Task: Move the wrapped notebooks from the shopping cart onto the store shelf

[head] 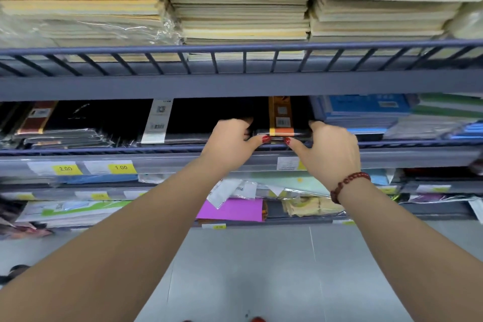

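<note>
Centre frame, on shelf: wrapped notebooks (orange band), long axis seemingly inward; left hand, right hand grip opposite sides, equally near.

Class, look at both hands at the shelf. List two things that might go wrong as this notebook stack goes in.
1. The wrapped notebooks, held at the edges by the left hand and right hand, might slip or catch on the shelf rail.
2. The right hand could jam against the blue notebooks.
</note>
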`<state>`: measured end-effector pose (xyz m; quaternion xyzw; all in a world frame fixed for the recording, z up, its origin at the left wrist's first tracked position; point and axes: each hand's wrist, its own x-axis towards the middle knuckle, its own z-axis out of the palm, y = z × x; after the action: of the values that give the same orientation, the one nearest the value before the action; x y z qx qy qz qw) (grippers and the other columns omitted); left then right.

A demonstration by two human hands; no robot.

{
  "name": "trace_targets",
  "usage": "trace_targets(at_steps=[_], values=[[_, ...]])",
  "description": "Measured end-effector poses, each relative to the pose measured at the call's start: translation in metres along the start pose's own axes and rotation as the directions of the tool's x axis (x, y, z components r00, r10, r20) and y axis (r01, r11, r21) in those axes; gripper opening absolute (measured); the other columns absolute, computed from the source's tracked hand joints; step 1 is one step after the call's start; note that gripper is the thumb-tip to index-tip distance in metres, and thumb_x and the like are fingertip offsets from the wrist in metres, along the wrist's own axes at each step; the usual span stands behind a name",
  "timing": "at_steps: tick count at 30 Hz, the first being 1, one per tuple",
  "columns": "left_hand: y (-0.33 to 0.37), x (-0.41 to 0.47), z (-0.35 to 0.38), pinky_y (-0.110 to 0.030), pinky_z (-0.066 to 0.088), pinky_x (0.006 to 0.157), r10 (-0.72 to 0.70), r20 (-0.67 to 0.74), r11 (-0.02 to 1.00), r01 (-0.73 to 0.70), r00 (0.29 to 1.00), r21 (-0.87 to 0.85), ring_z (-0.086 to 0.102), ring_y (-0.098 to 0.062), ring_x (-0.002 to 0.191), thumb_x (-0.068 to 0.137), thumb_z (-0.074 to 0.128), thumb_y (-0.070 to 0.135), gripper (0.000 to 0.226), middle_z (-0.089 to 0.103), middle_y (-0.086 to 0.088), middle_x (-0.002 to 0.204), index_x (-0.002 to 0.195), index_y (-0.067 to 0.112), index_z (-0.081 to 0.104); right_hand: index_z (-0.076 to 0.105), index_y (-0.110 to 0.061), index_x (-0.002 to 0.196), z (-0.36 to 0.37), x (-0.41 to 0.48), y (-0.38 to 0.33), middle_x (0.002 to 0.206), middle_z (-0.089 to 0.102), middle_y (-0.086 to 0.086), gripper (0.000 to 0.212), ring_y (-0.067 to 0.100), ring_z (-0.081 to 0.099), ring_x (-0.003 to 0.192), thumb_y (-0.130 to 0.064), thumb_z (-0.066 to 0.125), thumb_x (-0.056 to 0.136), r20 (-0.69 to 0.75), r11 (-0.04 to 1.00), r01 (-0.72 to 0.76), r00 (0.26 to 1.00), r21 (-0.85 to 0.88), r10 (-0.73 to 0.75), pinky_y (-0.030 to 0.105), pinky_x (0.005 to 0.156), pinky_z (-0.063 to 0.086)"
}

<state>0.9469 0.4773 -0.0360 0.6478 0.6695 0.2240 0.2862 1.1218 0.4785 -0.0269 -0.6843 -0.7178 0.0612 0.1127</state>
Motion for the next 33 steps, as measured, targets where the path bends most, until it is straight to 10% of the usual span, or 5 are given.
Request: trace_targets(at_steps=[4,9,15,22,33], values=[[-0.007,0.003,0.002,-0.046,0.053,0.086,-0.083,-0.044,0.994,0.080,0.996,-0.079,0.068,-0.033,0.089,0.085,0.067,0.032,0.040,0.071,-0.023,0.090,0.091,-0.008,0.065,0.062,-0.006,0.115,0.003,0.004,-0.004,0.086,0.072,0.008,0.048,0.028,0.065,0.094,-0.042,0.065,0.084,0.007,0.982,-0.033,0.999,0.184,0.033,0.034,0.082,0.049],[-0.004,0.000,-0.002,-0.031,0.052,0.072,-0.070,-0.056,0.997,0.068,0.996,-0.041,0.055,-0.019,0.058,0.087,0.066,0.029,0.035,0.062,-0.015,0.060,0.068,0.000,0.058,0.052,-0.007,0.130,0.004,0.003,-0.002,0.103,0.069,0.011,0.056,0.029,0.061,0.106,-0.040,0.063,0.086,0.039,0.967,-0.050,0.998,0.251,0.042,0.034,0.090,0.046],[-0.001,0.001,-0.004,-0.021,0.046,0.062,-0.009,-0.018,0.996,0.010,1.000,0.084,0.055,-0.012,0.059,0.091,0.059,0.035,0.045,0.054,-0.002,0.055,0.119,0.001,0.055,0.061,-0.001,0.101,0.000,0.014,0.000,0.079,0.065,0.012,0.043,0.030,0.062,0.085,-0.041,0.062,0.085,0.182,0.981,-0.022,0.983,0.190,-0.013,0.037,0.076,0.053],[-0.006,0.000,-0.002,-0.036,0.050,0.081,-0.040,-0.010,0.998,0.040,0.999,0.056,0.055,-0.020,0.071,0.090,0.060,0.033,0.031,0.058,-0.011,0.069,0.080,0.004,0.058,0.058,0.008,0.112,-0.003,0.012,0.007,0.097,0.069,0.020,0.053,0.032,0.063,0.095,-0.037,0.064,0.086,0.176,0.958,0.010,0.982,0.287,-0.063,0.046,0.086,0.052],[-0.002,-0.006,0.000,-0.008,0.038,0.073,-0.039,-0.041,0.999,0.039,0.998,-0.009,0.062,-0.017,0.085,0.089,0.064,0.025,0.039,0.063,-0.006,0.085,0.117,-0.002,0.058,0.056,0.003,0.115,-0.002,0.003,0.007,0.106,0.067,0.018,0.044,0.032,0.062,0.099,-0.033,0.058,0.091,0.177,0.966,-0.006,0.983,0.257,-0.041,0.041,0.086,0.052]])
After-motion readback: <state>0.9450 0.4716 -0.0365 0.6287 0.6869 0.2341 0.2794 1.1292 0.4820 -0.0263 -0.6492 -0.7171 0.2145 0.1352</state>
